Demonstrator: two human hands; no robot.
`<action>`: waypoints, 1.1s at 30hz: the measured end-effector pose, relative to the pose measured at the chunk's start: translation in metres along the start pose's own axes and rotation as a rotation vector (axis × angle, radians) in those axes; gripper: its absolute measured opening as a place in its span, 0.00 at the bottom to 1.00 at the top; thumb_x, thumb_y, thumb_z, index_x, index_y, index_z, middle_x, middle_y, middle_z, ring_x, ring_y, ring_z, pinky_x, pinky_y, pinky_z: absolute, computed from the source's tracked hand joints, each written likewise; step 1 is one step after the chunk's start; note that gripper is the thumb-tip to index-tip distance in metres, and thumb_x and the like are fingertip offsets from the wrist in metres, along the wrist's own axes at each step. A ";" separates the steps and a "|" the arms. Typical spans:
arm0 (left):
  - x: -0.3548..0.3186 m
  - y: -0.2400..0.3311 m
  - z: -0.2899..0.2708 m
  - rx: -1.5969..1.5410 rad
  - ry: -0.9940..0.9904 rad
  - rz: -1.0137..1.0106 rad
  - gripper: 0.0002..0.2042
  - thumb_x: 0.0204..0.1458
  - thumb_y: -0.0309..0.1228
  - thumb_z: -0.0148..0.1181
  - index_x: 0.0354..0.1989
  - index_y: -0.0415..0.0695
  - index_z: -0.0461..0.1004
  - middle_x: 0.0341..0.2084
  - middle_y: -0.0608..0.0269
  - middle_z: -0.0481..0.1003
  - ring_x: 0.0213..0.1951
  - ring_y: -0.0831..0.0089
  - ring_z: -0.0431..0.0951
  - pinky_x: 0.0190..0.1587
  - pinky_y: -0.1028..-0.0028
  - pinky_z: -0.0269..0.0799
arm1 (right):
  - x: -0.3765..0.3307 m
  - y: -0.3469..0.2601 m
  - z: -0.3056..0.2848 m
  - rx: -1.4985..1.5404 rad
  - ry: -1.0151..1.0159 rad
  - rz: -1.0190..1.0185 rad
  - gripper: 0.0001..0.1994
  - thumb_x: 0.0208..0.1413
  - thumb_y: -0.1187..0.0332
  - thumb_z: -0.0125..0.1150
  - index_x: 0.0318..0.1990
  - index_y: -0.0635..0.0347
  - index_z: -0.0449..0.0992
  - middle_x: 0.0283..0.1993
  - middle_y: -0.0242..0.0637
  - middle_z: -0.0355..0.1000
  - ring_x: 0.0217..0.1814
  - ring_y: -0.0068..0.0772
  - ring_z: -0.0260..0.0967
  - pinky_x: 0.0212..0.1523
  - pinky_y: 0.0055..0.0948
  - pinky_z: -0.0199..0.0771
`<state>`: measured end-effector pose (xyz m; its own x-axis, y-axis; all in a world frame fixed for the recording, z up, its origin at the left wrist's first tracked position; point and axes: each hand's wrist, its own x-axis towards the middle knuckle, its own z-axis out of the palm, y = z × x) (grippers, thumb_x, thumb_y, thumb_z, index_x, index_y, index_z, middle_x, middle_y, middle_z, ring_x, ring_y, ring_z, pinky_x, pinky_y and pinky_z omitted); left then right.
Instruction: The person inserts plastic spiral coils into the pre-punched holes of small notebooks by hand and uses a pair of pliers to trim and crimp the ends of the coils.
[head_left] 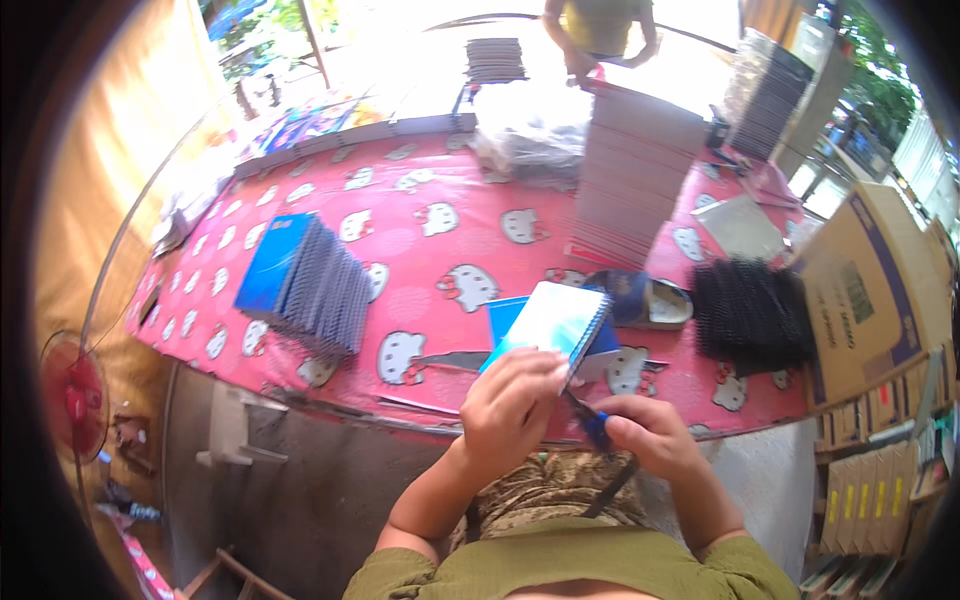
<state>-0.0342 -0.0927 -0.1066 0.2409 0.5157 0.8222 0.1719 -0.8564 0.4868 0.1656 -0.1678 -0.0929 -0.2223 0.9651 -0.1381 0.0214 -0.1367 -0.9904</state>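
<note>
My left hand (510,410) is closed on the lower left part of a spiral notebook (555,318) with a pale blue and white page facing up. A dark coil runs down the notebook's right edge. My right hand (652,437) grips blue-handled pliers (592,424), their dark jaws at the coil's lower end. Beneath the notebook, a blue cover (503,316) lies on the pink cartoon-print tablecloth (440,265). A dark pointed blade (452,360) rests to the left of it. A dark blue slipper-shaped thing (640,300) sits just beyond the notebook.
Blue spiral notebooks (318,285) are stacked at left. Black coils (752,315) lie at right beside a cardboard box (868,290). A tall paper stack (640,165) and plastic-wrapped bundle (530,135) stand farther back. Another person (602,28) is across the table. A fan (75,395) stands at left.
</note>
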 end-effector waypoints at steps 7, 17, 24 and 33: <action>0.079 -0.035 -0.167 0.012 1.028 -0.201 0.09 0.54 0.25 0.61 0.28 0.44 0.65 0.30 0.57 0.77 0.30 0.82 0.72 0.31 0.80 0.70 | -0.028 0.076 -0.062 -1.131 0.634 -0.186 0.19 0.46 0.68 0.68 0.47 0.63 0.74 0.49 0.47 0.69 0.54 0.50 0.66 0.58 0.42 0.64; 0.014 -0.156 -0.254 0.257 0.995 -0.510 0.08 0.51 0.25 0.65 0.31 0.39 0.70 0.25 0.64 0.75 0.25 0.83 0.71 0.30 0.82 0.65 | 0.011 0.016 -0.218 -1.313 1.154 -0.391 0.14 0.55 0.66 0.63 0.42 0.70 0.74 0.57 0.53 0.66 0.58 0.52 0.65 0.56 0.43 0.66; 0.013 -0.154 -0.257 0.367 0.853 -0.486 0.07 0.52 0.25 0.62 0.37 0.39 0.72 0.32 0.63 0.76 0.32 0.80 0.73 0.35 0.80 0.67 | 0.032 0.042 -0.337 -1.358 1.025 0.184 0.17 0.48 0.59 0.68 0.27 0.67 0.75 0.31 0.51 0.75 0.38 0.54 0.73 0.42 0.46 0.70; 0.089 -0.047 -0.033 0.066 -0.294 -0.309 0.13 0.56 0.25 0.57 0.50 0.39 0.74 0.46 0.52 0.76 0.47 0.64 0.75 0.52 0.69 0.68 | 0.040 0.027 -0.313 -1.447 0.948 0.270 0.18 0.42 0.57 0.73 0.28 0.66 0.79 0.32 0.52 0.76 0.38 0.51 0.75 0.42 0.44 0.73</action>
<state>-0.0527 -0.0073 -0.0468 0.4291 0.7408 0.5168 0.3367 -0.6621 0.6695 0.4626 -0.0629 -0.1284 0.5184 0.8085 0.2787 0.8513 -0.5188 -0.0784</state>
